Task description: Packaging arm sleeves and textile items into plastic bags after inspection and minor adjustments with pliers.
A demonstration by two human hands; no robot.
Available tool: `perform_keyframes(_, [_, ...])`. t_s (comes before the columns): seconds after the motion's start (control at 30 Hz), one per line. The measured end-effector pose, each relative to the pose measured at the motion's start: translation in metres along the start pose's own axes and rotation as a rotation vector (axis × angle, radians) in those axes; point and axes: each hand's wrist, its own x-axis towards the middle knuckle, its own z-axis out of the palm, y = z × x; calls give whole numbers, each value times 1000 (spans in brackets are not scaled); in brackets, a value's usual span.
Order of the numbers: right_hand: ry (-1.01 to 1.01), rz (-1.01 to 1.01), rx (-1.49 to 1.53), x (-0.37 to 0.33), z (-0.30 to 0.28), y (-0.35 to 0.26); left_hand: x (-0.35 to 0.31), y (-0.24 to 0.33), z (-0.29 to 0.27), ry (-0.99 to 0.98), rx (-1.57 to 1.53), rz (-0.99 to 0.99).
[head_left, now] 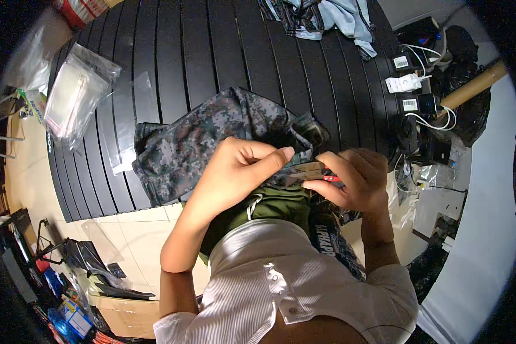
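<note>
A digital-camouflage garment [195, 137] in grey, green and black lies bunched on the black slatted table [229, 57], its near edge drawn up toward my body. My left hand [246, 172] pinches that edge between thumb and fingers. Close beside it on the right, my right hand [355, 178] is closed at the same edge. A small red object [331, 178], mostly hidden, shows between its thumb and fingers; its kind cannot be made out. Between the hands a short stretch of the cloth edge is held up.
Clear plastic bags [77, 94] lie at the table's left. Light-blue and black cloth [332, 20] rests at the far edge. White chargers [404, 83] with cables and a cardboard tube [475, 86] are at the right. A cardboard box [123, 315] stands on the floor, lower left.
</note>
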Motion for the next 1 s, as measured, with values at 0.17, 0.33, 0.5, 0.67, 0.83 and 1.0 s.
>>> perform_keyframes(0.17, [14, -97, -22, 5, -3, 2, 1, 0, 0, -25, 51, -34])
perform_keyframes(0.33, [-62, -61, -39, 4, -7, -1, 4, 1, -1, -66, 46, -83])
perform_keyframes(0.5, [-105, -86, -87, 7, -8, -3, 6, 1, -4, -88, 32, -121])
perform_keyframes(0.67, [-151, -114, -129, 9, -11, -1, 7, 1, -4, -64, 36, -62])
perform_keyframes(0.83, [99, 51, 20, 1, -18, 13, 6, -1, -9, -70, -4, -8])
perform_keyframes(1.0, [13, 112, 45, 0, -14, 5, 6, 1, -7, -70, -22, 1])
